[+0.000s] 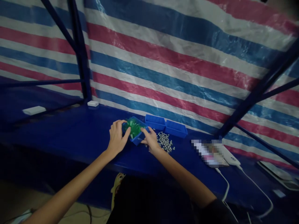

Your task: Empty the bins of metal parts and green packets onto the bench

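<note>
Between my two hands is a small blue plastic bin (136,140), tilted, with green see-through material (134,127) inside it. My left hand (117,137) grips the bin's left side, thumb over the rim. On the right side my right hand (151,139) holds it, thumb at the rim and fingers beneath. A loose pile of small metallic pieces (165,142), too small to name, lies on the blue table just right of my right hand. Behind the pile stand two more blue bins, the left one (155,122) and the right one (176,128), side by side.
Blue metal posts (80,56) frame the blue table (77,133), with a striped tarp (163,62) behind. White boxes (92,103) sit at the left. At the right lie a blurred-out phone-like item (210,154), a white power bank (230,155), cables (226,183) and a scale-like device (277,174).
</note>
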Tool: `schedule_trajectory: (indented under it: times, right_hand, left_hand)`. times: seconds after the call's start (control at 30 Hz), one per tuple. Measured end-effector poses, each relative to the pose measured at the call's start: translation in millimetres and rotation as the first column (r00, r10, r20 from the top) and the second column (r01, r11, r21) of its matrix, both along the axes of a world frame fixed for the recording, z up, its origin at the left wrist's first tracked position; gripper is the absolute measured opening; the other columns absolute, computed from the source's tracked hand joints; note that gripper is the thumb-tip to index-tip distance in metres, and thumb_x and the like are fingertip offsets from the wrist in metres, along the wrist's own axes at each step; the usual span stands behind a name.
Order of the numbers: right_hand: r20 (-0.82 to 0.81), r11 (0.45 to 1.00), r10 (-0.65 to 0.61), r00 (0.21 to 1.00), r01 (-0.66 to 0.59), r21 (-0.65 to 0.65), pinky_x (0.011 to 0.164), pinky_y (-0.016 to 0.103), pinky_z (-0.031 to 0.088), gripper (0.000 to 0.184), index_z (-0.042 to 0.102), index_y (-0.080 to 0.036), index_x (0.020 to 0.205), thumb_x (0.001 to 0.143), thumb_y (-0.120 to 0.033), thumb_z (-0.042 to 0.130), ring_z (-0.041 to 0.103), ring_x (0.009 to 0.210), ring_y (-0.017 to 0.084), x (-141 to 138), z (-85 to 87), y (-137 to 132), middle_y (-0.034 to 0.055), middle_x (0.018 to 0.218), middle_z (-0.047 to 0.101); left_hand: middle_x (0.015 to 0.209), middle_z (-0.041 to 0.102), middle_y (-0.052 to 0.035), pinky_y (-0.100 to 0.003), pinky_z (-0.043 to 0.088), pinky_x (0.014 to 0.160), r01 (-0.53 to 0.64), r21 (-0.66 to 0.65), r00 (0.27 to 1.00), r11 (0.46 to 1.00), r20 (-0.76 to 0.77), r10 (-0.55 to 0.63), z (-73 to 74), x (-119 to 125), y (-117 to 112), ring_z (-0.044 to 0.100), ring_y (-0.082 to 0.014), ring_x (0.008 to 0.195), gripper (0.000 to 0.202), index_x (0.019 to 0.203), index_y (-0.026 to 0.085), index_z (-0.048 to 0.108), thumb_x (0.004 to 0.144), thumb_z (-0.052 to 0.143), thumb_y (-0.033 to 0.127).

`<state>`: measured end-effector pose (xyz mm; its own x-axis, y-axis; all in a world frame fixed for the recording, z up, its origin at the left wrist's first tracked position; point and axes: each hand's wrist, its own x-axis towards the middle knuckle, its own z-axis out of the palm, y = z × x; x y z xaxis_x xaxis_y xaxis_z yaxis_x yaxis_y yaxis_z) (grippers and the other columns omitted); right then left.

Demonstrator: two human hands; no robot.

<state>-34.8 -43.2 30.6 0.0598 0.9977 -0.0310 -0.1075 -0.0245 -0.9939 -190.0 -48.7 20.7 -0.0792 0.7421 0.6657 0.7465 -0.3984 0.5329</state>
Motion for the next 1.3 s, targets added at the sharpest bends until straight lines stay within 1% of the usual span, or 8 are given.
schedule_trajectory:
  times: [0.17, 0.4, 0.77, 0.93, 1.03, 1.17, 1.23, 1.3]
  right_hand:
    - [0.536, 0.842, -0.092, 0.839, -0.221, 0.491, 0.101, 0.041, 0.044, 0.055, 0.058, -0.026, 0.122, 0.068, -0.035, 0.069, 0.058, 0.111, 0.022, 0, -4.6, 0, 0.0030, 0.117, 0.065]
    - [0.823, 0.762, -0.186, 0.538, -0.450, 0.466, 0.099, 0.038, 0.046, 0.050, 0.054, -0.031, 0.128, 0.079, -0.033, 0.062, 0.052, 0.121, 0.024, 5, -8.6, -5, 0.0027, 0.146, 0.039]
    - [0.480, 0.706, -0.362, 0.799, -0.101, 0.701, 0.096, 0.040, 0.047, 0.048, 0.058, -0.024, 0.121, 0.077, -0.040, 0.063, 0.047, 0.125, 0.024, 33, 16.1, 14, 0.0081, 0.128, 0.058]
    - [0.120, 0.838, -0.255, 0.959, 0.157, 0.522, 0.076, 0.034, 0.053, 0.060, 0.053, -0.021, 0.126, 0.074, -0.050, 0.062, 0.064, 0.089, 0.020, 29, 38.9, 29, 0.0082, 0.110, 0.064]
    - [-0.002, 0.937, -0.056, 0.998, 0.053, 0.346, 0.064, 0.032, 0.053, 0.063, 0.049, -0.025, 0.129, 0.075, -0.056, 0.059, 0.064, 0.075, 0.018, 26, 46.1, 36, 0.0046, 0.098, 0.066]
    - [0.148, 0.924, 0.100, 0.984, -0.147, 0.353, 0.075, 0.036, 0.053, 0.057, 0.049, -0.028, 0.130, 0.081, -0.057, 0.052, 0.065, 0.090, 0.020, 52, 40.0, 47, 0.0068, 0.109, 0.066]
    - [0.386, 0.876, -0.101, 0.917, -0.102, 0.471, 0.093, 0.041, 0.045, 0.050, 0.056, -0.025, 0.123, 0.081, -0.053, 0.053, 0.058, 0.108, 0.022, 84, 29.4, 53, 0.0090, 0.121, 0.061]
    - [0.613, 0.820, -0.374, 0.696, -0.061, 0.569, 0.104, 0.050, 0.032, 0.046, 0.062, -0.022, 0.114, 0.077, -0.050, 0.060, 0.051, 0.118, 0.027, 122, 13.8, 58, 0.0110, 0.123, 0.060]
  left_hand:
    - [0.133, 0.046, -0.0131, -0.054, 0.032, 0.100, 0.085, -0.339, 0.996, 0.937, 0.008, -0.088, -25.8, 1, 25, 0.043, -0.0290, 0.125, 0.049, 0.137, 0.027, 0.029, 0.092, 0.029, 0.047]
    - [0.144, 0.029, -0.0202, -0.054, 0.027, 0.105, -0.146, -0.353, 0.988, 0.924, -0.012, 0.152, -40.7, 1, 26, 0.029, -0.0339, 0.135, 0.046, 0.130, 0.017, 0.040, 0.091, 0.033, 0.041]
    - [0.126, 0.054, -0.0160, -0.052, 0.031, 0.102, -0.229, -0.216, 0.971, 0.949, -0.115, 0.208, -23.3, -29, 9, 0.042, -0.0320, 0.127, 0.040, 0.125, 0.017, 0.046, 0.091, 0.035, 0.033]
    - [0.147, 0.032, -0.0183, -0.045, 0.033, 0.102, -0.011, 0.166, 0.903, 0.986, -0.421, 0.081, 12.4, -28, 8, 0.027, -0.0300, 0.137, 0.048, 0.138, 0.017, 0.034, 0.093, 0.040, 0.035]
    - [0.135, 0.050, -0.0126, -0.041, 0.032, 0.102, 0.220, 0.275, 0.757, 0.936, -0.654, 0.014, 35.9, -13, 17, 0.042, -0.0254, 0.128, 0.041, 0.132, 0.020, 0.043, 0.093, 0.043, 0.030]
    - [0.093, 0.069, -0.0055, -0.036, 0.038, 0.085, 0.313, 0.257, 0.645, 0.914, -0.764, -0.005, 47.8, -5, 47, 0.061, -0.0205, 0.090, 0.024, 0.107, 0.020, 0.061, 0.093, 0.043, 0.027]
    - [0.095, 0.069, -0.0080, -0.037, 0.037, 0.083, 0.224, 0.176, 0.655, 0.959, -0.755, -0.015, 48.5, -9, 71, 0.061, -0.0223, 0.091, 0.023, 0.103, 0.019, 0.062, 0.093, 0.044, 0.028]
    - [0.101, 0.068, -0.0100, -0.038, 0.036, 0.085, 0.123, 0.008, 0.641, 0.992, -0.764, -0.073, 48.5, -15, 98, 0.060, -0.0244, 0.098, 0.022, 0.103, 0.018, 0.062, 0.091, 0.047, 0.030]
